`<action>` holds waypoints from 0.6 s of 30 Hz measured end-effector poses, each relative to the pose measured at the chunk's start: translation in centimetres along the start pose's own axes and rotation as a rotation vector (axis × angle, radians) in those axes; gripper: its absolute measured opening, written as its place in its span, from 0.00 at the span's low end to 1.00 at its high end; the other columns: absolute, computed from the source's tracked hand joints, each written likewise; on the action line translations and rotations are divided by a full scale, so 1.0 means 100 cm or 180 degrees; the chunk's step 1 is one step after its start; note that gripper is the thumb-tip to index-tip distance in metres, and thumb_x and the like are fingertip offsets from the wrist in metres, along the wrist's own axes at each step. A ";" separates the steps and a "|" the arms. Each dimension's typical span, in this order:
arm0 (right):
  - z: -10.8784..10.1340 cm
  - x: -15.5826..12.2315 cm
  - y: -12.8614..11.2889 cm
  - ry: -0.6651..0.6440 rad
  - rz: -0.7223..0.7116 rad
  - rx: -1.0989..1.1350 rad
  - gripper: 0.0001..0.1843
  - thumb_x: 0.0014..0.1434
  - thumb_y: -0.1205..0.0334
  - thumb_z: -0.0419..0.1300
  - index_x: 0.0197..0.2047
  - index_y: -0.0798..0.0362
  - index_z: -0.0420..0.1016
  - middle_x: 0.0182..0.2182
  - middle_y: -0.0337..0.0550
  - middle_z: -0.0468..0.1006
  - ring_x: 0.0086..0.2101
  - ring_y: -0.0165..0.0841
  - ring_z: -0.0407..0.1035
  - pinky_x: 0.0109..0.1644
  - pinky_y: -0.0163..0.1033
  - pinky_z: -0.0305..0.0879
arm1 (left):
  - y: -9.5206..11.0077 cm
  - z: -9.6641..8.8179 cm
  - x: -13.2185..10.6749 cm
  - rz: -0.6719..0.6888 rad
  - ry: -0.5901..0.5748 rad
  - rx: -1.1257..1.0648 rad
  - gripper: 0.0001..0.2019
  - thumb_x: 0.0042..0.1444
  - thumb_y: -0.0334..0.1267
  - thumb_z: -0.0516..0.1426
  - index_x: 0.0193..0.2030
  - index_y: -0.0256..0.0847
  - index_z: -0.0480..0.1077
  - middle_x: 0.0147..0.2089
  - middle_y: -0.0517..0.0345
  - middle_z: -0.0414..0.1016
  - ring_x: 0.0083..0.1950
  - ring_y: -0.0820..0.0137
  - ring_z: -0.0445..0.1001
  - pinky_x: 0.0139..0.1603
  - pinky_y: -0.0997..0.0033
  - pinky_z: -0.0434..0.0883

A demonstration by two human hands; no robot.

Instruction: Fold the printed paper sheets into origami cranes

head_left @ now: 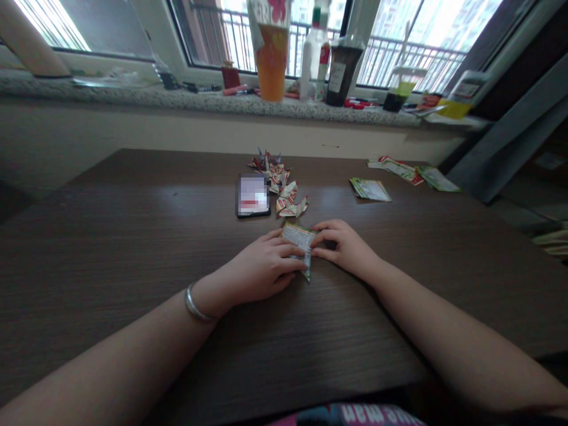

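Note:
A small printed paper piece [300, 244], partly folded, lies on the dark wooden table [133, 236]. My left hand [261, 269] presses on its left side with the fingers laid over it, a silver bangle on the wrist. My right hand [344, 247] pinches its right edge between thumb and fingers. Just beyond the hands lies a row of several folded paper figures [279, 183] made from the same printed paper.
A phone [252, 195] lies left of the folded figures. Flat printed sheets [370, 189] and more leaflets [410, 171] lie at the far right. On the stone windowsill stand an orange cup [271, 65], bottles [316, 56] and a lidded drink cup [399, 89].

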State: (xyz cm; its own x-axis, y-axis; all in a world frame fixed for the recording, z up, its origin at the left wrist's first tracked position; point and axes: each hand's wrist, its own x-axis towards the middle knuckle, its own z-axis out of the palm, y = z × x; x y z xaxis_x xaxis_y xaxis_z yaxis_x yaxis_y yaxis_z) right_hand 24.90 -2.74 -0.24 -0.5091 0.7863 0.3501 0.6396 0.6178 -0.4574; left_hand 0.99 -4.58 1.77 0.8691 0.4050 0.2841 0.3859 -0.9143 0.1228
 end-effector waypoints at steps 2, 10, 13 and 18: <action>-0.001 0.001 0.002 -0.0014 0.0023 0.0034 0.05 0.54 0.61 0.67 0.36 0.48 0.80 0.43 0.45 0.78 0.46 0.36 0.70 0.53 0.47 0.64 | 0.000 0.000 0.000 -0.0005 -0.0005 -0.0007 0.14 0.59 0.33 0.54 0.51 0.47 0.71 0.55 0.57 0.73 0.57 0.64 0.70 0.64 0.52 0.58; -0.003 0.004 -0.002 0.0093 0.0111 0.0042 0.04 0.55 0.63 0.66 0.36 0.49 0.80 0.37 0.42 0.81 0.42 0.35 0.72 0.51 0.44 0.65 | 0.001 0.002 0.000 -0.0024 0.0049 -0.0021 0.13 0.60 0.35 0.55 0.51 0.48 0.71 0.54 0.57 0.74 0.57 0.63 0.70 0.64 0.52 0.59; -0.003 0.004 -0.005 0.0168 0.0194 0.0078 0.03 0.56 0.65 0.64 0.36 0.51 0.80 0.36 0.42 0.81 0.42 0.35 0.72 0.50 0.43 0.66 | 0.002 0.002 0.001 -0.0061 0.0039 -0.0020 0.13 0.61 0.37 0.54 0.52 0.48 0.71 0.55 0.58 0.74 0.58 0.63 0.69 0.64 0.53 0.59; -0.004 0.005 -0.008 0.0257 0.0353 0.0104 0.05 0.56 0.67 0.63 0.35 0.51 0.80 0.33 0.42 0.80 0.37 0.34 0.72 0.45 0.42 0.66 | 0.005 0.002 0.002 -0.0214 0.0015 -0.0018 0.15 0.58 0.35 0.56 0.52 0.44 0.70 0.55 0.57 0.74 0.58 0.65 0.69 0.65 0.55 0.58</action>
State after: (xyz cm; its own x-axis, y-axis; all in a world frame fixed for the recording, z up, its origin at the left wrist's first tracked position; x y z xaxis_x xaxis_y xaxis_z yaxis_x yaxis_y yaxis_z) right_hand 24.34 -2.89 0.62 -0.3874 0.8488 0.3599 0.6697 0.5273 -0.5230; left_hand 1.40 -4.99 1.66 0.8397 0.4656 0.2796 0.4417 -0.8850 0.1473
